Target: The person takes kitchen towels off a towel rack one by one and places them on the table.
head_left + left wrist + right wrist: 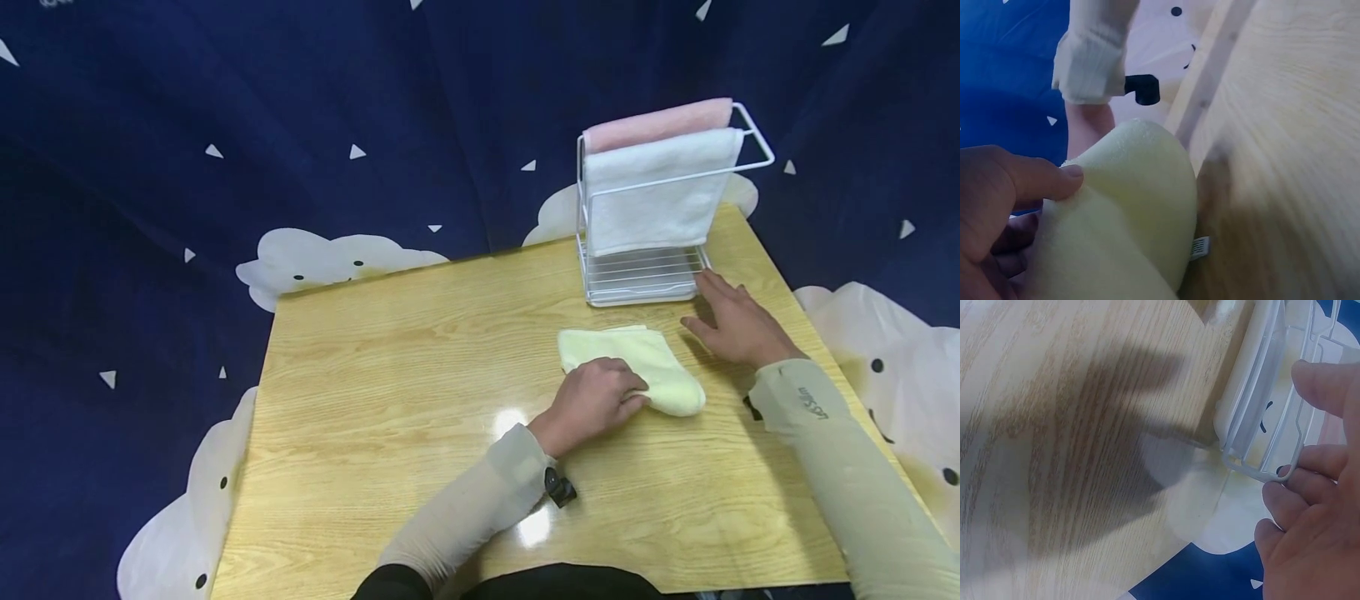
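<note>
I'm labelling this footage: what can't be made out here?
Head view: much of the pink towel, hidden by the white towel.
Head view: part of the yellow cloth, covered by the left grip.
Left wrist view: print on the tag, too small.
Right wrist view: part of the rack, cut off by the top edge.

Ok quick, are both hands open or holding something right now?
Left hand: closed, holding the yellow cloth.
Right hand: open, by the rack, holding nothing.
</note>
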`<action>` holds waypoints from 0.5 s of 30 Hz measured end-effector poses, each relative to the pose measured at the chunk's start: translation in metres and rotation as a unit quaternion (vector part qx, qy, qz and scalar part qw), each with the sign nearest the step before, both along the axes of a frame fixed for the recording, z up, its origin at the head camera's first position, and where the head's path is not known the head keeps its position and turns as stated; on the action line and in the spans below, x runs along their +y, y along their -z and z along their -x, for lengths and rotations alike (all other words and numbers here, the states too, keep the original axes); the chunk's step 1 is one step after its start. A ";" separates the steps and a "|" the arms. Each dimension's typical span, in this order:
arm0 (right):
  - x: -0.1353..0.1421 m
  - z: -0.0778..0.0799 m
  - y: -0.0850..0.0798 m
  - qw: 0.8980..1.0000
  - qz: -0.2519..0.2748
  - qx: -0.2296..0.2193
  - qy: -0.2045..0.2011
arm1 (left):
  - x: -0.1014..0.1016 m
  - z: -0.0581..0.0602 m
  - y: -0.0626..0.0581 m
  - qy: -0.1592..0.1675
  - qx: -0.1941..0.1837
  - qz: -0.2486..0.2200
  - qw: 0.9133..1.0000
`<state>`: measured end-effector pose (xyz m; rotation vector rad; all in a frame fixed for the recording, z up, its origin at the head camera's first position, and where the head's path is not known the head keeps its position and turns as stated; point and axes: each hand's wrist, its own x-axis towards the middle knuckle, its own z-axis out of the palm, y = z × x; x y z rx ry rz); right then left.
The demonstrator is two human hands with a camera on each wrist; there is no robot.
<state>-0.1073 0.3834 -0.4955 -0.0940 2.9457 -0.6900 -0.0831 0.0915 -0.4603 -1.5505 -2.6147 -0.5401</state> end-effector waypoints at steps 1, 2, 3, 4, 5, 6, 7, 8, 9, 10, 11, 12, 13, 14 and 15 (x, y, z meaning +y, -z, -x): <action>0.000 0.000 0.000 1.000 0.000 0.000 0.001 | 0.000 -0.001 0.002 -0.002 -0.002 0.002 1.000; 0.000 0.000 0.000 1.000 0.000 0.001 0.001 | 0.001 -0.003 0.003 -0.004 -0.005 0.005 1.000; -0.001 -0.001 0.000 1.000 0.000 0.001 0.002 | 0.001 -0.004 0.005 -0.005 -0.008 0.008 1.000; -0.001 -0.001 0.000 1.000 0.000 0.001 0.002 | 0.001 -0.005 0.006 -0.006 -0.013 0.012 1.000; -0.001 -0.001 -0.001 1.000 0.001 0.001 0.003 | 0.002 -0.006 0.008 -0.007 -0.019 0.016 1.000; -0.001 -0.001 -0.001 1.000 0.000 0.003 0.002 | 0.002 -0.007 0.010 -0.007 -0.025 0.020 0.999; -0.001 -0.002 -0.001 1.000 0.000 0.004 0.002 | 0.002 -0.009 0.012 -0.007 -0.031 0.026 0.999; -0.002 -0.002 -0.001 1.000 -0.001 0.005 0.001 | 0.002 -0.010 0.014 -0.007 -0.039 0.030 0.999; -0.002 -0.002 -0.001 1.000 0.000 0.006 0.001 | 0.002 -0.011 0.016 -0.007 -0.045 0.034 0.998; -0.002 -0.002 -0.002 1.000 0.000 0.006 0.001 | 0.002 -0.012 0.018 -0.007 -0.050 0.036 0.998; -0.002 -0.002 -0.001 1.000 0.000 0.006 0.001 | 0.002 -0.013 0.020 -0.007 -0.054 0.038 0.998; -0.002 -0.002 -0.001 1.000 -0.001 0.006 0.001 | 0.002 -0.015 0.022 -0.006 -0.058 0.039 0.998; -0.002 -0.002 -0.001 1.000 -0.001 0.005 0.001 | 0.001 -0.015 0.024 -0.006 -0.062 0.039 0.997; -0.002 -0.002 -0.001 1.000 -0.001 0.005 0.001 | 0.001 -0.016 0.027 -0.006 -0.066 0.039 0.997; -0.002 -0.001 0.000 1.000 -0.002 0.004 0.001 | 0.001 -0.017 0.029 -0.005 -0.069 0.039 0.997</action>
